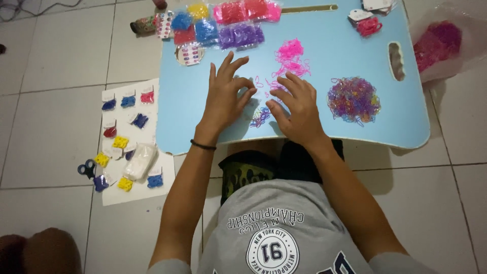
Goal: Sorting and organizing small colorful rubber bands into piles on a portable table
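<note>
White floor tiles [61, 56] surround a low light-blue table [355, 30], seen from the head camera looking down. Both hands rest on the table near its front edge, close together. The left hand [223, 99] has spread fingers, its thumb and forefinger bent toward each other; the right hand [299, 109] lies palm down with curled fingers. I cannot tell if either one pinches a band. A small clump of purple and blue bands [260, 117] lies between the hands, just under the fingertips, about equally near to both. A pink pile [290, 58] lies beyond the right hand, and a mixed pile [353, 99] lies to its right, apart from it. Along the far edge lie clear bags [238, 23] of bands, in yellow, blue, red, purple and pink. On the floor to the left, a white sheet [152, 190] carries small white cards with blue, red and yellow bands, and scissors [87, 168] at its edge. A plastic bag [441, 43] with pink contents lies at the far right.
</note>
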